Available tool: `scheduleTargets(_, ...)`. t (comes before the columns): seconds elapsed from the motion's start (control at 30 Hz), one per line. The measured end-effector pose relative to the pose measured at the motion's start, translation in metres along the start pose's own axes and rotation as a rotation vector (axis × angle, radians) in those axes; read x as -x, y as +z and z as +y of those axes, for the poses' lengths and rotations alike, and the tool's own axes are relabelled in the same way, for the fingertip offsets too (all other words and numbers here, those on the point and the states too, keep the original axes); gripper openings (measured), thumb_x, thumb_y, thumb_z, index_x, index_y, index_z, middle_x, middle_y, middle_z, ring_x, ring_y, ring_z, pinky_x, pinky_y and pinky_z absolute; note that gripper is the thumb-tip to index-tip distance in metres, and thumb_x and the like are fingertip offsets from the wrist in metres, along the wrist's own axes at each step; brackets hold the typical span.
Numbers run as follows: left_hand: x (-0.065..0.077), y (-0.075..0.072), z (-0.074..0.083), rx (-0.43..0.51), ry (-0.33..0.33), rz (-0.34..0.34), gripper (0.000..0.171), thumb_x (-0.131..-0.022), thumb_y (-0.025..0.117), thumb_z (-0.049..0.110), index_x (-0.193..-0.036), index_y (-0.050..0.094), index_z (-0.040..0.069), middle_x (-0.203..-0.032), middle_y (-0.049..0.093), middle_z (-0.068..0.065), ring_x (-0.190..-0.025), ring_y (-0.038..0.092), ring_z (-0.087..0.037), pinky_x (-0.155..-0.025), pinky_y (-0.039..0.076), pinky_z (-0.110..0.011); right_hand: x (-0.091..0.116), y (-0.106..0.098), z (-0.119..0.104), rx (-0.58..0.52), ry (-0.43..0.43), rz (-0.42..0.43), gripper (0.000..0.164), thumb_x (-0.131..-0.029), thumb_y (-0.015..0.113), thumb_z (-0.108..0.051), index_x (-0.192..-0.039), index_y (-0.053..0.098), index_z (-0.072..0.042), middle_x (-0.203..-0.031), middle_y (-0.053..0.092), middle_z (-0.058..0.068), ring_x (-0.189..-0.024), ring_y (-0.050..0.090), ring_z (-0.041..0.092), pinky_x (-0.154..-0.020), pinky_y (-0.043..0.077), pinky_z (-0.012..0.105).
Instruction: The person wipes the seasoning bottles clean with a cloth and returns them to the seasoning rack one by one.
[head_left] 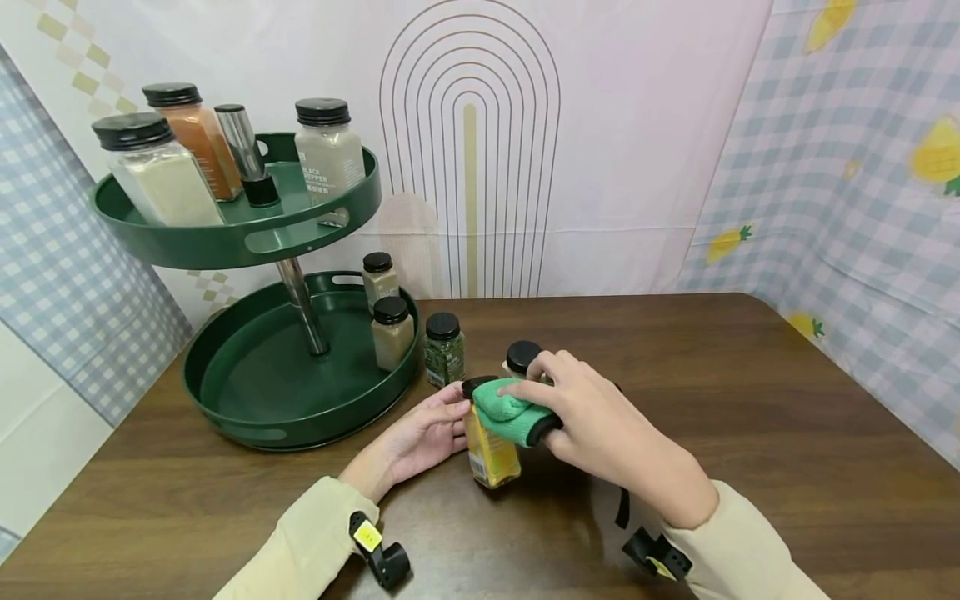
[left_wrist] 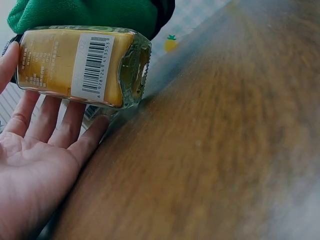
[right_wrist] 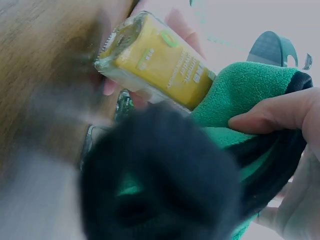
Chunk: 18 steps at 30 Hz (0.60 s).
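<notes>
Nearest to us, we are seeing two pale sleeves reaching over the wooden counter, each wrist wearing a small black camera. Just beyond, the left hand is holding the yellow jar, its grip narrowing round the neck with the thumb on one side and the fingers lying behind. The right hand is holding a folded green cloth, its grip closing on the fabric and pressing it against the jar's upper part. We are finding the yellow jar tilting between both hands, low over the counter's middle; whether its base is touching the wood, we are unable to tell. Behind the right hand, a black-lidded jar is showing little more than its top. To its left, a herb jar is standing just beside the lower green tray, where two small jars are sitting near the rim. Above, the upper tray is carrying three larger jars and a steel cylinder. Farthest off, a white hanging with arched lines is covering the wall.
</notes>
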<state>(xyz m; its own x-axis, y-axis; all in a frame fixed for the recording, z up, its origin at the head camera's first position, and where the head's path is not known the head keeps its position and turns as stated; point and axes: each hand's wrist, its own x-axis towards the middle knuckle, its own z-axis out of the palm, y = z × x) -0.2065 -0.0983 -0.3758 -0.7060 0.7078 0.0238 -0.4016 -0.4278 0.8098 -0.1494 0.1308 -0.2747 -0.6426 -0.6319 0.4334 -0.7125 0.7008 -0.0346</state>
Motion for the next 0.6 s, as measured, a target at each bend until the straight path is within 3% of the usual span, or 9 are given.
scheduleTargets(0.13, 0.000, 0.001, 0.000, 0.020, 0.012, 0.007, 0.019, -0.088, 0.063, 0.016, -0.096, 0.048, 0.024, -0.098, 0.063, 0.007, -0.096, 0.058, -0.009, -0.088, 0.043, -0.029, 0.000, 0.001, -0.002, 0.008, -0.022, 0.001, 0.059, -0.061, 0.059, 0.009, -0.109, 0.067, -0.023, -0.097, 0.052, 0.000, -0.086, 0.049, 0.017, -0.069, 0.041, 0.030)
scheduleTargets(0.33, 0.000, 0.002, 0.000, 0.017, 0.018, 0.020, 0.019, -0.089, 0.062, 0.014, -0.098, 0.047, 0.023, -0.099, 0.061, 0.006, -0.094, 0.058, -0.010, -0.086, 0.044, -0.029, 0.000, 0.001, -0.008, 0.003, -0.072, -0.015, 0.057, -0.061, 0.057, 0.008, -0.107, 0.069, -0.023, -0.096, 0.053, 0.001, -0.082, 0.050, 0.018, -0.070, 0.040, 0.030)
scheduleTargets(0.47, 0.000, 0.003, 0.000, 0.023, 0.006, 0.056, 0.016, -0.091, 0.058, 0.014, -0.095, 0.046, 0.022, -0.100, 0.060, 0.005, -0.094, 0.058, -0.010, -0.086, 0.044, -0.028, 0.001, 0.001, -0.013, -0.004, -0.094, -0.099, 0.052, -0.062, 0.059, 0.007, -0.104, 0.069, -0.024, -0.091, 0.051, -0.001, -0.081, 0.048, 0.015, -0.068, 0.040, 0.029)
scheduleTargets(0.6, 0.000, 0.004, 0.001, 0.026, -0.010, 0.072, 0.013, -0.093, 0.056, 0.014, -0.096, 0.046, 0.022, -0.104, 0.061, 0.004, -0.099, 0.058, -0.010, -0.090, 0.043, -0.030, 0.003, 0.001, -0.016, -0.031, -0.095, -0.237, 0.050, -0.063, 0.058, 0.007, -0.100, 0.069, -0.024, -0.082, 0.047, -0.005, -0.075, 0.043, 0.012, -0.064, 0.037, 0.026)
